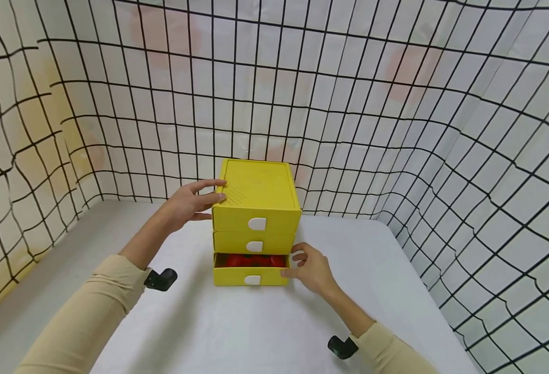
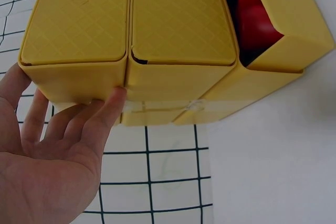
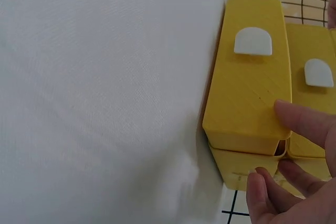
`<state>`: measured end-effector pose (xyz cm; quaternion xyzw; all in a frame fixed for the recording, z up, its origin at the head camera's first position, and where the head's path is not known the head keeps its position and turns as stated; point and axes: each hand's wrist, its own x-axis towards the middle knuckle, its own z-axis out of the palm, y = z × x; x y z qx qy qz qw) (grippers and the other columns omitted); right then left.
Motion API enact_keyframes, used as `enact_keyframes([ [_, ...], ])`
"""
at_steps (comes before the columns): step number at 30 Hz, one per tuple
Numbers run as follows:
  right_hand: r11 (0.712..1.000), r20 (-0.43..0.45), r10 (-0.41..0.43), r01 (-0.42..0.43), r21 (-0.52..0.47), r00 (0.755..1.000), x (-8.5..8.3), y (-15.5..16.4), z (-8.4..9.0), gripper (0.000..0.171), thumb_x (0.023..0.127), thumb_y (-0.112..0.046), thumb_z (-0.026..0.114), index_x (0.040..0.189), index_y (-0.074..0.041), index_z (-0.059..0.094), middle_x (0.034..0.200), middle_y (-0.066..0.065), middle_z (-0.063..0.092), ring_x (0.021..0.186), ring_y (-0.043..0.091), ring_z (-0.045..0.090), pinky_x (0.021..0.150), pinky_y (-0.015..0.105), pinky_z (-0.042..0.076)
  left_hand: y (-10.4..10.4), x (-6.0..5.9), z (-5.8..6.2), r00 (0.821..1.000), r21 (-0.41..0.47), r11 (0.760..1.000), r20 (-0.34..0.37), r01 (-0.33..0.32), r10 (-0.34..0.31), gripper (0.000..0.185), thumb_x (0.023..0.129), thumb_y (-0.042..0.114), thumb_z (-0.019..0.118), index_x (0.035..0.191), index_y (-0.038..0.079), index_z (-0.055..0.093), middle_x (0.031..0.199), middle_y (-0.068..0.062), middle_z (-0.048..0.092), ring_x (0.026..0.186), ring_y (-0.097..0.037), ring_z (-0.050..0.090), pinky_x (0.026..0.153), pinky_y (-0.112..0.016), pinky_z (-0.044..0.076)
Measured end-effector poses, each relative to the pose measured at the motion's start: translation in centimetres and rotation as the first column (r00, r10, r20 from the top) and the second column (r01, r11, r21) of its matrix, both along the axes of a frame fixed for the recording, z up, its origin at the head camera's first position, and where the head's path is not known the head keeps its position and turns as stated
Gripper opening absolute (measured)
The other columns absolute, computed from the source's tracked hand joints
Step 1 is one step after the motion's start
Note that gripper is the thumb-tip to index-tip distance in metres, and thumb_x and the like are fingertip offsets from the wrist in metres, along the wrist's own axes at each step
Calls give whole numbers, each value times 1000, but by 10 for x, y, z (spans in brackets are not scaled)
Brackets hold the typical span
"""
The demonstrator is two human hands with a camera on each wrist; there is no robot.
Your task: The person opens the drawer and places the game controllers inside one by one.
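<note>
A yellow three-drawer cabinet (image 1: 257,184) with white tabs on its drawer fronts stands in the middle of the table. Its bottom drawer (image 1: 232,277) is pulled partly out, and glossy red items (image 1: 248,261) show inside; their kind is hard to make out. My left hand (image 2: 58,156) rests against the cabinet's left side near the top, fingers spread along the side wall. At the bottom drawer's right corner, my right hand (image 3: 302,177) touches the front with its thumb; the other fingers lie loosely bent beside the cabinet's right side. The upper two drawers are closed.
A white cloth covers the table (image 1: 349,249). Black netting (image 1: 274,93) over white sheeting surrounds the back and both sides, close behind the cabinet. A small black device (image 1: 160,279) sits at the left wrist and another (image 1: 342,347) at the right.
</note>
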<state>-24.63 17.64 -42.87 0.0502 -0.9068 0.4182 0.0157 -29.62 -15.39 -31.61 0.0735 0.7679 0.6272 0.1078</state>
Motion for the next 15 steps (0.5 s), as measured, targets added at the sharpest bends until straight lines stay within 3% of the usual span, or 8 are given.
enact_keyframes([
  [7,998,-17,-26,25,-62,1000,-4,-2,-4,47,75,-25,90,112,-13,65,109,9,74,102,25,67,87,43,60,1,0,0,1000,-3,1000,3,-6,6,57,96,36,72,148,28,51,155,-5,48,144,-28,46,107,-50,51],
  [15,990,-37,-59,54,-127,998,-9,-6,-10,41,75,-22,90,106,-12,65,96,8,76,87,19,72,70,33,60,1,0,0,1000,-1,1000,5,-7,7,57,95,37,72,148,27,52,155,-4,48,145,-27,45,107,-49,51],
])
